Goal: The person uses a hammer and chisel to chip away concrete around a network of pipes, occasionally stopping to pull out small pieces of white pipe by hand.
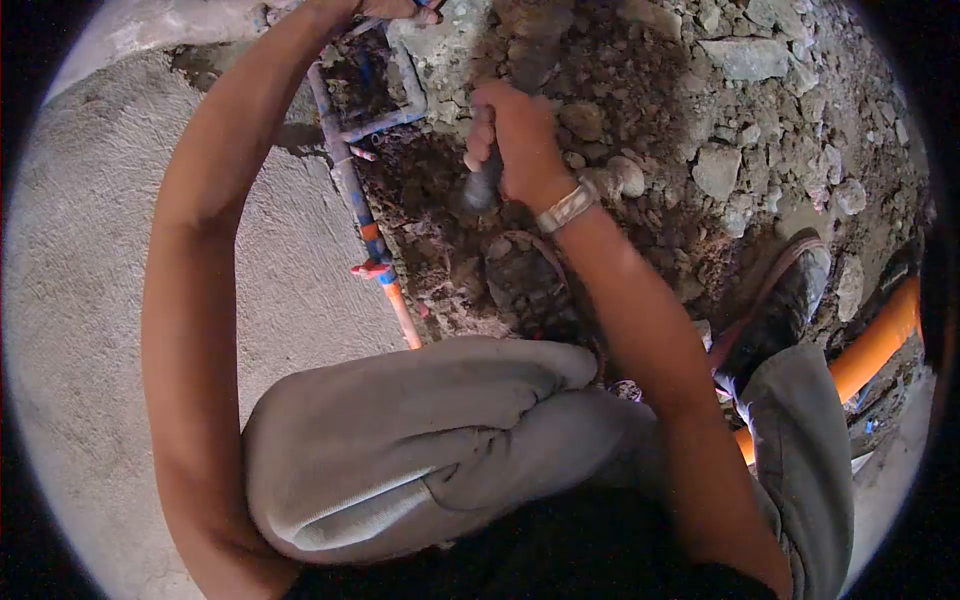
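Note:
My right hand [515, 135] is closed around the dark handle [481, 190] of a tool, its rounded butt pointing down toward me. The far end of the tool is blurred and cannot be made out. My left hand [400, 8] is at the top edge, mostly cut off, with curled fingers by something dark and bluish. Below it, a grey-blue pipe [345, 180] with an elbow branch [412, 90] runs along the broken concrete edge. Lower down, an orange pipe [402, 312] joins it near a small red piece [371, 269].
Rough concrete floor [110, 300] lies on the left. Broken soil and stones [718, 170] fill the right side. A thick orange pipe [875, 340] slants at the lower right, near my shoe [790, 290]. My bent knee [330, 450] is close to the pipe's near end.

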Demonstrator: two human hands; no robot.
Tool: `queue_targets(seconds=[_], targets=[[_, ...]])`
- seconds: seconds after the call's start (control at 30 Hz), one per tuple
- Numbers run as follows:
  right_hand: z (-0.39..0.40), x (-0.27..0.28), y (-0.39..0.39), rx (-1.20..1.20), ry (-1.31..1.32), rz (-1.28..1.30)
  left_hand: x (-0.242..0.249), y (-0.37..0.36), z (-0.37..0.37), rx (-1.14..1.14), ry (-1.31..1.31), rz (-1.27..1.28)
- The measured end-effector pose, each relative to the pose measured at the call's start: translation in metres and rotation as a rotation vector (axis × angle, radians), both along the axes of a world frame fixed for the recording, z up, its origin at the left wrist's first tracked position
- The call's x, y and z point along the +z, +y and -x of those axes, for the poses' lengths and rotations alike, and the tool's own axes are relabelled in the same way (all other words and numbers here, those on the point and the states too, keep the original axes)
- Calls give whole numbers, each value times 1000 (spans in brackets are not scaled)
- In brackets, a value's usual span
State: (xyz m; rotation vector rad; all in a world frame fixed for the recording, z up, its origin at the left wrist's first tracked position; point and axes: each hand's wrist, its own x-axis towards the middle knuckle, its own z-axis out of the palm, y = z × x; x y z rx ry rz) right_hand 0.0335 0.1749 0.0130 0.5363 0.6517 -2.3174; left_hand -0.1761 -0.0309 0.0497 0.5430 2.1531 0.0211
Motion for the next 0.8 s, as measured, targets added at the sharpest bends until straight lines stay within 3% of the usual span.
queue_targets(seconds=[0.03, 0.07, 0.13, 0.17, 0.23, 0.27, 0.37, 0.43, 0.5, 0.53, 0.6, 0.67, 0.7, 0.77, 0.8], targets=[[3, -1, 5, -4, 1, -1, -7, -4, 7, -79, -17, 177], [10, 2, 13, 110, 13, -69, -15, -13, 11, -85, -13, 177], [13, 2, 21, 223, 28, -133, -27, -31, 14, -96, -42, -45], [4, 3, 22, 157, 39, -89, -22, -27, 9, -97, -48, -42], [-9, 7, 24, 91, 42, -41, -4, -8, -10, 37, 86, -405], [-13, 11, 26, 36, 44, -31, -2, -6, -16, 40, 83, -404], [-17, 14, 19, -75, 44, -22, 5, -4, -23, -28, 285, -352], [-19, 13, 7, -145, 38, -20, 7, -2, -15, 61, 61, 22], [-15, 11, -5, -140, -26, -5, 6, -2, -15, 48, 35, -77], [-12, 7, -3, -143, -26, -7, 4, 0, -14, 16, 66, 45], [-2, 1, 7, 180, -30, -37, 22, 22, -19, -17, 109, 165], [-6, 3, 13, 124, -41, -32, 42, 38, -28, 310, 10, 309], [-11, 6, 14, 70, -56, -25, 28, 21, -24, 314, 10, 311], [-22, 16, 13, -51, -57, -12, 3, -9, -20, -9, 101, -266], [-25, 20, 10, -177, -56, -2, 0, -11, -20, -10, 98, -265]])
